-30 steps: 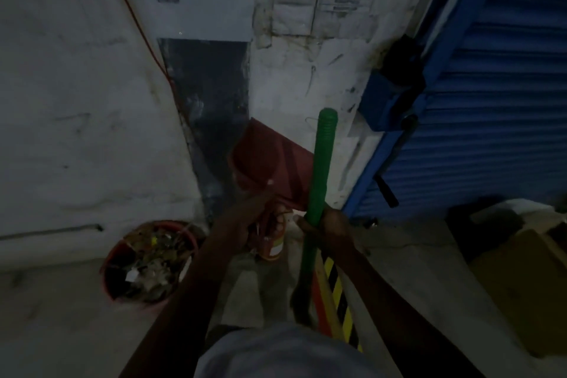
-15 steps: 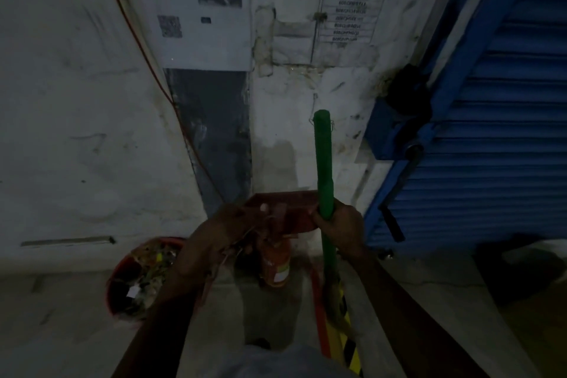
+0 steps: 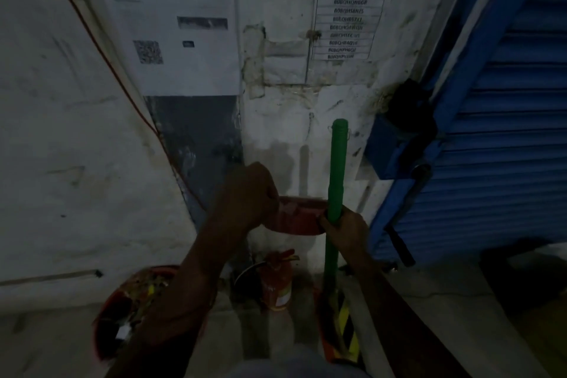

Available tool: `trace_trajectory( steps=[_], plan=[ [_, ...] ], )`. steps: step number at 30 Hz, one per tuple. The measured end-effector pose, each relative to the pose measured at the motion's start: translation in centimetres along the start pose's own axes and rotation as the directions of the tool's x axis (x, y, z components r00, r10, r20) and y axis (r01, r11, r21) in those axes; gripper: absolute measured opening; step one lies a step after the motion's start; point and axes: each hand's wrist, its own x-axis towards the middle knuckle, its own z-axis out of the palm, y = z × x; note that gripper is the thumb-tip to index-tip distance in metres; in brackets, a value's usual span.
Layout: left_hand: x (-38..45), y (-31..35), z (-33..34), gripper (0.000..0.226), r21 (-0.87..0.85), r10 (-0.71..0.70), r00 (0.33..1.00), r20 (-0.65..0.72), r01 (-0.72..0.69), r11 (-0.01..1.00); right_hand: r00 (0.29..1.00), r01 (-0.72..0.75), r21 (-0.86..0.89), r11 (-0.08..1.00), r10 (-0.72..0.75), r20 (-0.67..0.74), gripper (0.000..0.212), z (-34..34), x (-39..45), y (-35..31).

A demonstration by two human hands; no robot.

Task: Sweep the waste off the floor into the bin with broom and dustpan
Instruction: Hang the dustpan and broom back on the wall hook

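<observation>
Against the white wall at centre, the red dustpan (image 3: 294, 219) hangs gripped by the left hand (image 3: 248, 193); at its 3 o'clock the right hand (image 3: 346, 228) clasps the upright green broom handle (image 3: 336, 175). Down at 7 o'clock, the red bin (image 3: 122, 310) holds waste beside a fire extinguisher (image 3: 276, 282).

Single head-worn wide-angle view, looking forward and down from close range at a dirty white painted wall (image 3: 276, 120) corner, blue ribbed roller shutter (image 3: 506, 163) right, grey concrete floor (image 3: 429, 316) below.
</observation>
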Motion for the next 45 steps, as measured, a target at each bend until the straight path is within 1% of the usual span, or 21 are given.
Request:
trace_trajectory(
  steps=[2,4,6,8,11,13,15,18,20,21,24,27,30,31,33,35,38,41,45],
  plan=[
    [0.6,0.8,-1.1,0.016,0.105,0.028,0.997,-0.073,-0.020,0.994,1.000,-0.015,-0.004,1.000,0.015,0.013,0.027,0.1,0.7,0.1],
    [1.2,1.5,-2.1,0.017,0.171,0.028,0.987,-0.157,-0.001,0.985,1.000,-0.010,-0.014,1.000,0.010,0.024,0.029,0.0,1.6,0.3],
    [1.8,2.0,-2.8,0.017,0.184,0.034,0.976,-0.213,0.006,0.983,1.000,0.003,-0.022,1.000,-0.003,0.024,0.030,0.0,2.6,0.8],
    [2.4,3.0,-3.4,0.020,0.170,0.034,0.973,-0.230,0.005,0.985,0.999,0.020,-0.025,0.999,-0.019,0.038,0.026,-0.1,3.4,1.1],
    [3.3,4.2,-4.1,0.023,0.123,0.082,0.964,-0.252,-0.052,0.991,0.994,0.040,-0.001,0.999,-0.040,0.106,0.019,-0.6,4.4,1.2],
    [3.9,4.7,-4.3,0.022,0.149,0.136,0.946,-0.294,-0.095,0.984,0.990,0.047,-0.009,0.999,-0.046,0.132,0.018,-1.0,5.2,1.6],
    [4.6,4.6,-4.5,0.022,0.194,0.168,0.926,-0.338,-0.106,0.975,0.988,0.024,-0.012,1.000,-0.022,0.151,0.019,-1.3,5.9,1.9],
    [5.6,4.5,-4.5,0.023,0.262,0.217,0.911,-0.351,-0.127,0.957,0.988,0.066,0.025,0.998,-0.068,0.140,0.023,-1.8,6.7,2.4],
    [6.1,4.6,-4.9,0.021,0.264,0.257,0.906,-0.338,-0.171,0.949,0.987,0.114,0.042,0.993,-0.118,0.111,0.026,-1.8,7.0,2.8],
    [6.2,4.9,-5.0,0.020,0.264,0.268,0.906,-0.329,-0.184,0.947,0.988,0.106,0.039,0.994,-0.110,0.113,0.026,-2.0,7.1,2.9],
    [6.7,6.3,-5.7,0.021,0.275,0.255,0.913,-0.318,-0.168,0.946,0.979,0.063,-0.011,0.998,-0.060,0.192,0.035,-2.3,7.6,2.8],
    [7.3,7.7,-5.9,0.020,0.246,0.237,0.915,-0.325,-0.160,0.956,0.961,0.079,-0.005,0.997,-0.075,0.265,0.044,-2.5,7.6,2.6],
    [8.2,8.1,-6.0,0.020,0.213,0.237,0.912,-0.334,-0.172,0.962,0.952,0.134,0.097,0.986,-0.155,0.265,0.056,-3.1,7.4,2.0],
    [8.6,8.1,-6.1,0.019,0.200,0.237,0.914,-0.330,-0.178,0.964,0.952,0.152,0.155,0.976,-0.187,0.243,0.054,-3.5,7.3,1.4],
    [9.4,8.0,-6.1,0.019,0.172,0.239,0.918,-0.315,-0.193,0.966,0.953,0.199,0.287,0.937,-0.253,0.166,0.038,-4.3,7.0,-0.3],
    [9.9,7.8,-5.9,0.021,0.130,0.230,0.924,-0.306,-0.199,0.971,0.947,0.247,0.420,0.873,-0.309,0.085,0.021,-4.8,6.9,-2.6],
    [10.6,7.2,-5.4,0.026,0.014,0.214,0.937,-0.277,-0.218,0.976,0.942,0.235,0.625,0.745,-0.332,0.042,0.017,-5.1,7.1,-5.6],
    [10.8,6.4,-5.0,0.032,-0.144,0.192,0.952,-0.239,-0.230,0.962,0.923,0.250,0.703,0.666,-0.384,0.036,0.026,-5.5,7.5,-8.1],
    [10.4,5.7,-4.5,0.027,-0.283,0.230,0.941,-0.248,-0.298,0.912,0.914,0.208,0.776,0.595,-0.400,0.061,0.021,-6.2,7.7,-11.6]
  ],
)
